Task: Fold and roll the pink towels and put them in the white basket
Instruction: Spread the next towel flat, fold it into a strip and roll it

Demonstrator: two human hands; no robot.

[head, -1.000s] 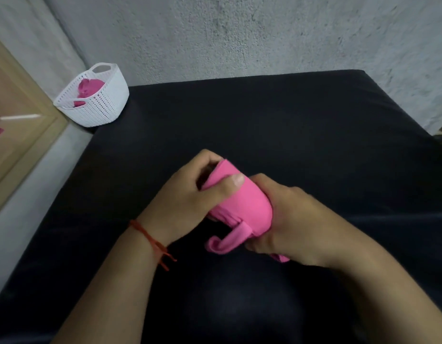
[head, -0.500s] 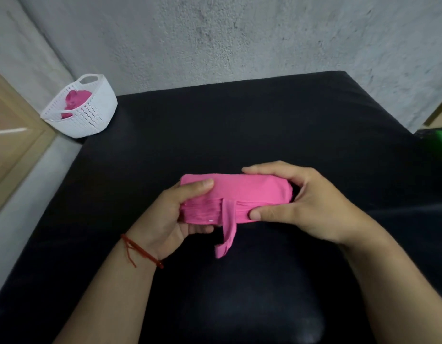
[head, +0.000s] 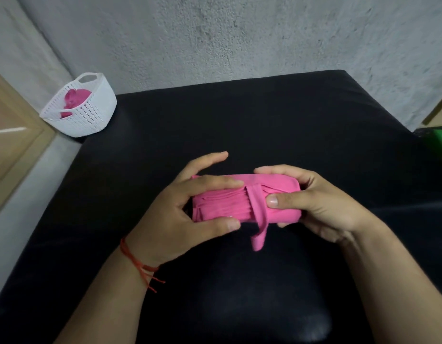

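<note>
A rolled pink towel [head: 229, 204] lies crosswise between both hands above the black surface [head: 264, 120]. My left hand [head: 187, 217] grips its left end, thumb underneath and fingers over the top. My right hand [head: 314, 204] grips the right end, thumb pressed on the front. A loose pink strip [head: 258, 227] hangs down from the roll's middle. The white basket [head: 83, 108] stands at the far left corner, with another pink towel [head: 74, 99] inside it.
A rough grey wall [head: 239, 33] runs behind the black surface. A wooden frame [head: 13, 135] is at the left edge. Something green [head: 441, 142] shows at the right edge.
The roll has turned from pointing away to lying crosswise, and now sits a little more to the right. My left hand has shifted its grip over the left end.
</note>
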